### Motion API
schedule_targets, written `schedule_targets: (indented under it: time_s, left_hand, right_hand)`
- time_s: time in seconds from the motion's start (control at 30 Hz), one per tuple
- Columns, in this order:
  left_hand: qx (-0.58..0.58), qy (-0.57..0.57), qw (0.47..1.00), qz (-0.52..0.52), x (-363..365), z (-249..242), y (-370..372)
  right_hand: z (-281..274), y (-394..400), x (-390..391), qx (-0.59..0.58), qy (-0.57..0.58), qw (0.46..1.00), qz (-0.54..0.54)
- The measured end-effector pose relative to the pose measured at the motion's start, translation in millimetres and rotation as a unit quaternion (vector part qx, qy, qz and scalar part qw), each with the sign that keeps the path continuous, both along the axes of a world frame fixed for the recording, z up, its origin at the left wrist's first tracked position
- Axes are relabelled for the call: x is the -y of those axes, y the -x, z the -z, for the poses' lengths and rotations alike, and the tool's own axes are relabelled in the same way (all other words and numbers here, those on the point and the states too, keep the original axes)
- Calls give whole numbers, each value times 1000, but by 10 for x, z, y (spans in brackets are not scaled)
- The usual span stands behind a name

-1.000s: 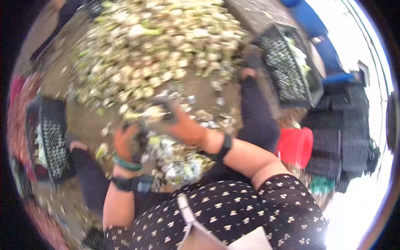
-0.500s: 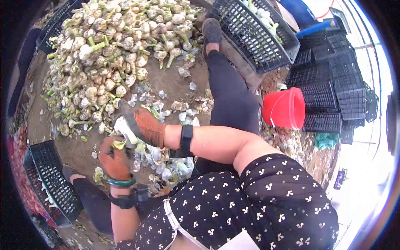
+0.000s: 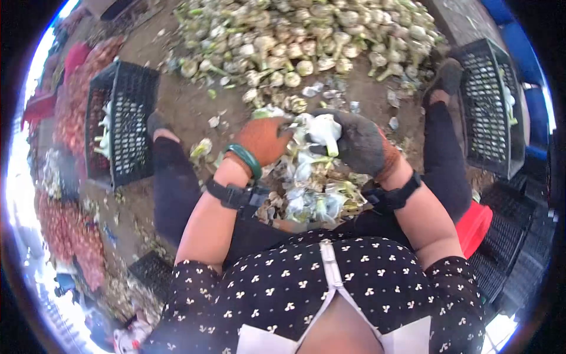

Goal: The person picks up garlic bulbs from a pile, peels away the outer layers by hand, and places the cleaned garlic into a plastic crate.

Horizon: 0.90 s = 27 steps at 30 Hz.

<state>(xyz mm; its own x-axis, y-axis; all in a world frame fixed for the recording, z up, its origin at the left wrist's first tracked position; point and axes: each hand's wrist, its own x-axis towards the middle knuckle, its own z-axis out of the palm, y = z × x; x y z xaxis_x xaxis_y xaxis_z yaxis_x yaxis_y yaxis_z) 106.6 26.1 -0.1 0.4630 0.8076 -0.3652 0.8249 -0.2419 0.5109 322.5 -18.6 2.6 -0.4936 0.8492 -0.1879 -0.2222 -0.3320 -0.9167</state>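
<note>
A peeled white garlic bulb (image 3: 323, 130) with a short green stem pointing down is held in my right hand (image 3: 358, 143), which wears a dark-palmed orange glove. Facing it from the left is my left hand (image 3: 263, 140), gloved alike, with a green bangle at the wrist. Its fingers are curled together close to the bulb's left side; whatever they pinch is hidden. Under both hands, between my legs, lie loose garlic skins (image 3: 315, 200). Beyond them rises a large pile of unpeeled garlic (image 3: 306, 41).
On my left stands a black crate (image 3: 134, 127) with white garlic in it; another crate (image 3: 484, 109) with garlic is on my right. A red bucket (image 3: 473, 227) sits beside my right thigh, near stacked black crates (image 3: 501, 236). Reddish heaps (image 3: 71, 236) lie far left.
My view has swung from the right round to face the pile squarely. The garlic bulb stays in my right hand, and now both hands are side by side in front of me.
</note>
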Motion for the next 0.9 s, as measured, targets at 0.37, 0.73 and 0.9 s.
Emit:
schedule_targets:
  time_s: [0.37,0.73,0.9]
  left_hand:
    - [155,-274,949,33,165,-154,-141]
    - [293,233,897,-235,52,-70,3]
    - [344,187,912,-121,244,-26,-128]
  right_hand:
    - [-261,67,19,49,84,995,15]
    - [-296,101,22,170,-18,983,66]
    - [-136,137,10,171,-47,973,145]
